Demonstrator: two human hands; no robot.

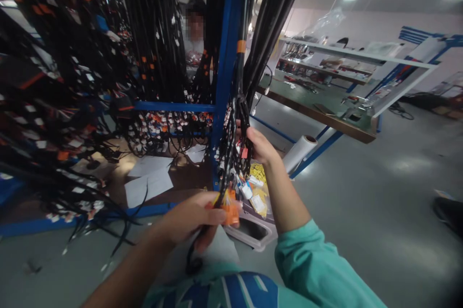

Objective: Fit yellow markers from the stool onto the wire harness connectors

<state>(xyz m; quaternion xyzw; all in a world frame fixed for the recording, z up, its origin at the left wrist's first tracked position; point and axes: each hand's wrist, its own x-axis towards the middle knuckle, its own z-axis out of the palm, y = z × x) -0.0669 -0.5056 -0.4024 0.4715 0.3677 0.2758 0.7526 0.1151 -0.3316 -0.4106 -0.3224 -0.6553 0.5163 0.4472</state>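
Observation:
A bundle of black wire harnesses hangs down beside a blue rack post. My right hand grips the lower part of that bundle, fingers wrapped around the wires near a small red tag. My left hand is lower and nearer to me. It is closed on an orange connector at the end of wires from the same bundle, with a black cable trailing below it. Small white and blue connectors dangle between my two hands.
Many more black harnesses with orange and white tags hang on the blue rack at left. Papers lie on the floor under it. A grey bin holds yellow bags. A film roll leans by a workbench. Another person stands behind the rack.

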